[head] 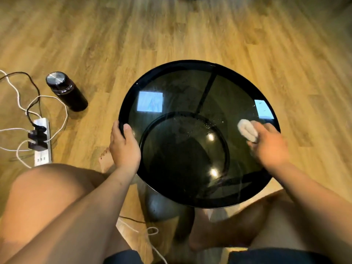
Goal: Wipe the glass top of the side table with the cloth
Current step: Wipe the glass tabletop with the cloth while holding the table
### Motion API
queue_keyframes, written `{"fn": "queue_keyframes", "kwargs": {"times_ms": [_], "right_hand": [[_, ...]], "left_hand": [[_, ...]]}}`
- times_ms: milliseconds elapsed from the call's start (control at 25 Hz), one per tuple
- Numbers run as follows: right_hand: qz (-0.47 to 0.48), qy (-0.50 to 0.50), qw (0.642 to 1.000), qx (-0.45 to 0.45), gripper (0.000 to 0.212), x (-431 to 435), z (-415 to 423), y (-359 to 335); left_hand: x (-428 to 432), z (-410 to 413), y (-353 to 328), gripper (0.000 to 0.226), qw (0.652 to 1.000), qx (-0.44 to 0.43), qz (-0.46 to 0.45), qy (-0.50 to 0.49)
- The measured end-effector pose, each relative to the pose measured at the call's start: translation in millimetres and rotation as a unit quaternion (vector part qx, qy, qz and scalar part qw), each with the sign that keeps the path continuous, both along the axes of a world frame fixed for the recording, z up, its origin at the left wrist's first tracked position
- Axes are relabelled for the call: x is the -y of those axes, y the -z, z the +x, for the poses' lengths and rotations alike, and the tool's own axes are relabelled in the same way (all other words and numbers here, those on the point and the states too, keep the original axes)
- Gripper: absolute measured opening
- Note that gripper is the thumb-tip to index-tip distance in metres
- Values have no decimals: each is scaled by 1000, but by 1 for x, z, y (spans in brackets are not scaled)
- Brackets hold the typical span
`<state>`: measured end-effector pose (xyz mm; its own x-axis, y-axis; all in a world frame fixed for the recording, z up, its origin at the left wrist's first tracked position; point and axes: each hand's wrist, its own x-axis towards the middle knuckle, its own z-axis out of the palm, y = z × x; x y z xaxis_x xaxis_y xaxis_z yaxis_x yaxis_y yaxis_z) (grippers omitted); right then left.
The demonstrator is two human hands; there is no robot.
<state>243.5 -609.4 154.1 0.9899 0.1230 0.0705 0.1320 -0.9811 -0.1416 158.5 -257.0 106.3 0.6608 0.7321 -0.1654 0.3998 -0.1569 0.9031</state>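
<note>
Cloth [247, 130] (half hidden) bunched under right hand [270, 145] on glass top [171, 88]; left hand [124, 147] clamps its rim.

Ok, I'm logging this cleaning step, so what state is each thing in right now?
Glass top: droplets near the right edge.
Cloth: bunched, pressed on the glass.
Right hand: grip closed on the cloth.
Left hand: gripping the table rim.
Flask: upright, capped.
Power strip: plugs inserted.
</note>
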Motion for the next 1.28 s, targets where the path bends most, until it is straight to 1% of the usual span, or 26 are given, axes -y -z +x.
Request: {"fn": "queue_keyframes", "kwargs": {"times_ms": [80, 120, 160, 240, 320, 400, 480, 520, 560, 600, 640, 720, 800, 840, 920, 1000, 1080, 1120, 1200, 1240, 1280], "right_hand": [[-19, 132, 991, -6, 36, 33, 27, -7], [-26, 166, 986, -9, 33, 33, 32, -6], [-32, 178, 983, -15, 34, 21, 31, -5], [-2, 160, 987, -20, 38, -25, 14, -5], [16, 84, 996, -11, 39, -83, -23, -3], [27, -34, 999, -19, 41, -149, -74, -1], [59, -173, 981, -64, 46, -197, -120, -4], [82, -224, 968, -76, 48, -204, -128, -4], [99, -251, 961, -62, 47, -196, -122, -5], [98, -250, 962, -40, 43, -179, -109, -3], [84, -218, 972, -33, 36, -157, -91, -3], [44, -104, 993, -44, 25, -102, -40, -3], [4, 12, 999, -42, 27, -44, 14, -10], [-6, 53, 998, -38, 27, -22, 34, -15], [-9, 108, 993, -36, 29, -3, 53, -20], [-23, 126, 991, -39, 32, -25, 51, -16], [-7, 95, 995, -18, 34, -81, 27, -9], [2, 54, 998, -15, 34, -116, 7, -5], [29, -63, 997, -37, 35, -187, -42, -1], [38, -127, 990, -52, 35, -214, -65, -1], [51, -168, 982, -65, 35, -232, -81, -2]], "left_hand": [[0, 0, 0, 54, 1000, 3, -3, 0], [1, 0, 1, 54, 1000, 0, -3, -3], [1, 0, 0, 54, 1000, -6, -3, -6], [1, 1, 0, 55, 1000, -7, -1, -6], [1, 1, -1, 55, 1000, -7, -3, -7], [1, 0, -1, 55, 1000, -5, -10, -7], [0, 0, -1, 54, 1000, 0, -6, -6], [1, 0, -1, 54, 1000, 0, -4, -6], [1, 0, -2, 54, 1000, 1, -5, -4], [2, 1, -2, 54, 1000, 4, -10, -2], [2, 1, -2, 54, 1000, 8, -16, -4], [2, 1, 0, 54, 1000, 6, -17, -2], [2, 0, -1, 59, 1000, -2, 1, 13], [2, 0, -2, 62, 999, -13, 22, 30], [4, -1, -5, 70, 993, -43, 84, 75], [4, 1, -7, 75, 984, -51, 136, 107], [4, 0, -8, 77, 980, -50, 151, 118], [3, 0, -7, 77, 979, -48, 156, 123], [1, -1, -5, 74, 978, -34, 158, 131], [0, -2, -4, 72, 981, -23, 148, 126], [0, -2, -3, 69, 984, -13, 134, 118]]}}
